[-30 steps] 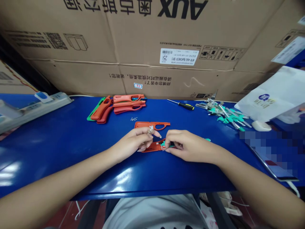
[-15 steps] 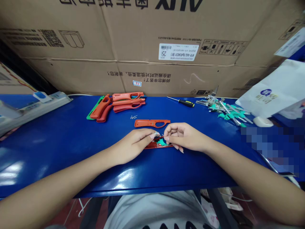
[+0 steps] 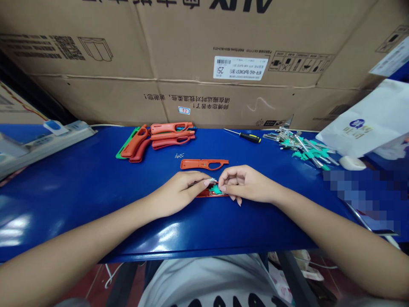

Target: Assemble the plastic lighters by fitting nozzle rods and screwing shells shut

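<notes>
My left hand [image 3: 179,189] and my right hand [image 3: 244,183] meet over an orange plastic handle shell [image 3: 209,194] lying on the blue table [image 3: 96,187]. A teal blade part [image 3: 217,189] sits in the shell between my fingertips. The left fingers pinch a small clear, shiny piece [image 3: 212,181] just above it. The right thumb and forefinger are pinched close beside that piece, the other fingers curled. A second orange shell [image 3: 204,163] lies flat just beyond my hands.
A pile of orange and green shells [image 3: 156,137] lies at the back left. A yellow-handled screwdriver [image 3: 244,136] and a heap of teal blade parts [image 3: 303,149] are at the back right. Cardboard boxes [image 3: 204,64] wall the rear; a white bag [image 3: 370,123] stands right.
My right hand lifted off the shell and drew left to meet the left fingertips. The left hand brought its small clear piece down to the teal part. The view shifted slightly.
</notes>
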Available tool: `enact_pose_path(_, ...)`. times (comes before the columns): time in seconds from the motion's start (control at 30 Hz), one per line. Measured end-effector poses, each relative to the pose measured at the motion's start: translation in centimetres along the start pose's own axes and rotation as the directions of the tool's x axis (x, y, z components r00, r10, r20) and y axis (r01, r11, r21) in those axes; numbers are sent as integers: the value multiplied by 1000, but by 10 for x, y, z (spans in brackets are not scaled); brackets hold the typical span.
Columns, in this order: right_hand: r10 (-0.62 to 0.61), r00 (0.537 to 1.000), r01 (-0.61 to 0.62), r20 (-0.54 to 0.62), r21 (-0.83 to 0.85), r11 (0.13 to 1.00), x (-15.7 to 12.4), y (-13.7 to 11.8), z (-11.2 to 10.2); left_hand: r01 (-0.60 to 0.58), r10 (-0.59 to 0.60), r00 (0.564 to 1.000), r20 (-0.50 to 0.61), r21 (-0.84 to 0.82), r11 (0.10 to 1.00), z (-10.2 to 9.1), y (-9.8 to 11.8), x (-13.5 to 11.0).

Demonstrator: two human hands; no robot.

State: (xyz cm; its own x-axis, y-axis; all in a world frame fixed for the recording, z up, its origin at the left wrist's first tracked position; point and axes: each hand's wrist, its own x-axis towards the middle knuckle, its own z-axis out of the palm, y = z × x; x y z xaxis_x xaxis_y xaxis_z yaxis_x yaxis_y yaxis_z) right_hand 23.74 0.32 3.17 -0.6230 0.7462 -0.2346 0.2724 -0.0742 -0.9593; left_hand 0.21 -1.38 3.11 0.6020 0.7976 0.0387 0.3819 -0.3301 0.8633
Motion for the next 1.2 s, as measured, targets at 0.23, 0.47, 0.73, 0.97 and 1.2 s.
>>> enact_pose_path(0.23,7,999,-7,-36,21,1000,2,3,2,-25,24,999,30,36,999,0,-3,0)
enact_pose_path(0.47,4,999,-3,-36,19,1000,3,6,1,-16,16,999,40,2,1000,0,-1,-1)
enact_pose_path(0.73,-6,1000,7,-18,30,1000,3,10,-1,102,-101,995,24,-61,993,-2,-1,0)
enact_pose_path(0.97,-23,999,22,-40,-13,1000,3,10,1,160,-162,987,-5,-135,978,-2,6,1)
enact_pose_path(1.2,-16,999,14,-35,-67,998,1,8,3,159,-154,987,40,-171,972,-4,7,1)
